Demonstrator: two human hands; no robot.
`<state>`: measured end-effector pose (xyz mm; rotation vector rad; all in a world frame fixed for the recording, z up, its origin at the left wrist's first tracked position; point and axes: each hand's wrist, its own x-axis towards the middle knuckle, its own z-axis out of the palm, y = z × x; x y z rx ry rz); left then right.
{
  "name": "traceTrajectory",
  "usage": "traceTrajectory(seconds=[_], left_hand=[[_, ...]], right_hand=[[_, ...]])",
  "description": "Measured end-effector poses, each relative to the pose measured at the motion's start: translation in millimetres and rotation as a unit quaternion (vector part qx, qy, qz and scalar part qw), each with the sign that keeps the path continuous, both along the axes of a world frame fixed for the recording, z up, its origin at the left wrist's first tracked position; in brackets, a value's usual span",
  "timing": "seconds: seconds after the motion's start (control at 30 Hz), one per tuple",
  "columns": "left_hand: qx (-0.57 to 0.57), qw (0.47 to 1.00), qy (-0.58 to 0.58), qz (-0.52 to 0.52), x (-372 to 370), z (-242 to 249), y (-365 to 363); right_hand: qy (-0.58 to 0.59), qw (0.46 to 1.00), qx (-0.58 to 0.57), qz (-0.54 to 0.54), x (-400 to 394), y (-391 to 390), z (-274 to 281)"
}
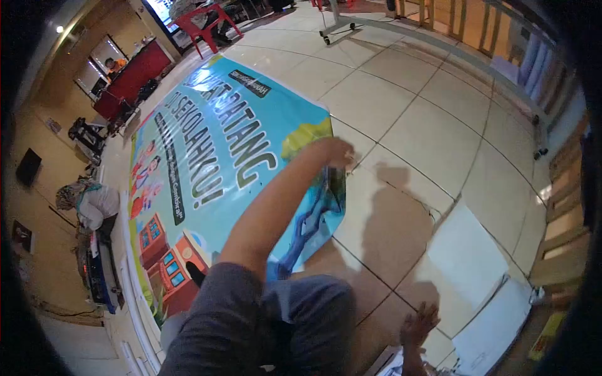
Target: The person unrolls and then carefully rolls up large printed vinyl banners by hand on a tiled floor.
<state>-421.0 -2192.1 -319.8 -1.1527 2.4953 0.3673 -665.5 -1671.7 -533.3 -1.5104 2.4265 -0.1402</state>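
A large printed vinyl banner (207,144), mostly light blue with big dark lettering, lies spread over the tiled floor. My left arm reaches across its near part. At the banner's right edge my left hand (332,152) has its fingers curled down. A small pale spot shows by the fingertips, but what they grip is not clear. Lower right, my right hand (420,324) is stretched out with its fingers spread, low over the floor beside white sheets. My bent knee (313,313) is close to the banner's near corner.
White sheets (467,257) lie on the tiles at right. A wheeled metal frame (439,53) runs along the upper right. At the far end stands a red plastic chair (204,28) with a person. A bundle (97,203) and long white tubes (135,301) line the left side.
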Motion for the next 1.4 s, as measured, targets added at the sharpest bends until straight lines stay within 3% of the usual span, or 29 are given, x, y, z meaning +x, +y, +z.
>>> traceTrajectory(seconds=[0.03, 0.07, 0.13, 0.23, 0.3, 0.37, 0.4, 0.43, 0.47, 0.5, 0.53, 0.57, 0.6, 0.63, 0.67, 0.7, 0.77, 0.87, 0.93, 0.97, 1.03, 1.1, 1.17, 1.23, 1.3, 1.4], left_hand=[[-0.031, 0.995, 0.09, 0.021, -7.3, 2.2, -22.1], [-0.026, 0.995, 0.088, 0.033, -3.9, 6.1, -40.8], [-0.012, 0.982, 0.182, 0.04, 14.5, 24.0, -74.8], [-0.029, 0.993, 0.079, 0.087, 98.6, 59.4, -89.8], [-0.021, 0.976, 0.102, 0.192, 182.0, 56.9, -90.6], [-0.086, 0.987, 0.027, 0.135, 273.9, 24.4, -86.6], [-0.061, 0.952, 0.028, 0.299, 320.2, 3.0, -69.7], [-0.073, 0.945, 0.005, 0.32, 362.8, -23.0, -52.7], [-0.169, 0.94, 0.085, 0.285, 404.2, -64.5, -26.5], [-0.069, 0.946, 0.027, 0.316, 450.5, -113.0, -15.3], [-0.169, 0.871, 0.114, 0.446, 445.7, -165.2, 34.3], [-0.218, 0.872, 0.116, 0.423, 435.9, -194.4, 53.8], [-0.144, 0.858, 0.049, 0.491, 422.2, -225.4, 60.7], [-0.201, 0.887, 0.002, 0.417, 431.1, -300.2, 69.3], [-0.1, 0.838, 0.086, 0.529, 371.7, -267.6, 58.2], [-0.041, 0.823, -0.008, 0.567, 309.2, -223.5, 33.3], [-0.165, 0.734, -0.009, 0.659, 270.7, -257.8, 6.1], [-0.145, 0.721, 0.025, 0.678, 268.6, -243.2, -2.1], [-0.138, 0.729, 0.034, 0.669, 278.4, -246.9, -9.5], [-0.13, 0.727, 0.032, 0.673, 283.6, -244.6, -11.3], [-0.097, 0.726, 0.043, 0.68, 287.1, -238.1, -15.2], [-0.069, 0.714, 0.053, 0.694, 296.4, -234.1, -21.8], [-0.042, 0.693, 0.061, 0.717, 295.6, -227.9, -21.7], [0.011, 0.707, 0.065, 0.704, 305.5, -226.9, -21.8], [0.017, 0.678, 0.062, 0.732, 305.8, -228.8, -16.2], [0.079, 0.706, 0.038, 0.702, 316.1, -221.3, -20.4]], right_hand=[[0.053, 0.998, -0.019, 0.01, -6.5, 0.0, -8.4], [0.107, 0.993, -0.039, 0.022, -13.7, 3.5, -13.4], [0.106, 0.992, -0.067, 0.025, -14.7, 5.6, -19.4], [0.109, 0.987, -0.117, 0.021, -14.9, -7.9, -11.5], [0.108, 0.988, -0.108, 0.028, -13.9, -26.1, -5.4], [0.102, 0.99, -0.096, 0.034, -12.5, -48.4, 3.3], [0.099, 0.99, -0.087, 0.039, -11.4, -61.0, 6.3], [0.097, 0.991, -0.078, 0.044, -12.6, -73.5, 9.1], [0.094, 0.992, -0.07, 0.05, -14.1, -88.6, 11.7], [0.093, 0.992, -0.063, 0.055, -14.4, -106.0, 12.0], [0.095, 0.992, -0.05, 0.066, -16.2, -136.1, 15.4], [0.094, 0.992, -0.041, 0.076, -18.4, -155.4, 18.1], [0.094, 0.991, -0.029, 0.087, -18.5, -176.6, 18.5], [0.09, 0.991, -0.014, 0.098, -19.7, -199.0, 20.0], [0.09, 0.99, 0.0, 0.11, -20.6, -222.7, 22.7], [0.092, 0.988, 0.015, 0.125, -27.2, -245.3, 25.3], [0.098, 0.98, 0.052, 0.167, -23.1, -306.9, 30.1], [0.089, 0.954, 0.146, 0.245, -24.8, -401.6, 40.8], [0.069, 0.916, 0.272, 0.287, -27.3, -475.5, 51.0], [0.061, 0.877, 0.363, 0.309, -27.8, -517.4, 60.1], [0.069, 0.748, 0.56, 0.35, -15.7, -620.3, 76.2], [0.12, 0.655, 0.626, 0.405, 28.7, -736.5, 87.3], [0.171, 0.693, 0.497, 0.492, 107.4, -851.2, 97.2], [0.143, 0.731, 0.322, 0.584, 208.8, -939.6, 92.9], [0.098, 0.712, 0.124, 0.684, 302.7, -982.8, 77.5], [0.103, 0.641, 0.169, 0.742, 364.2, -1002.7, 9.4]])
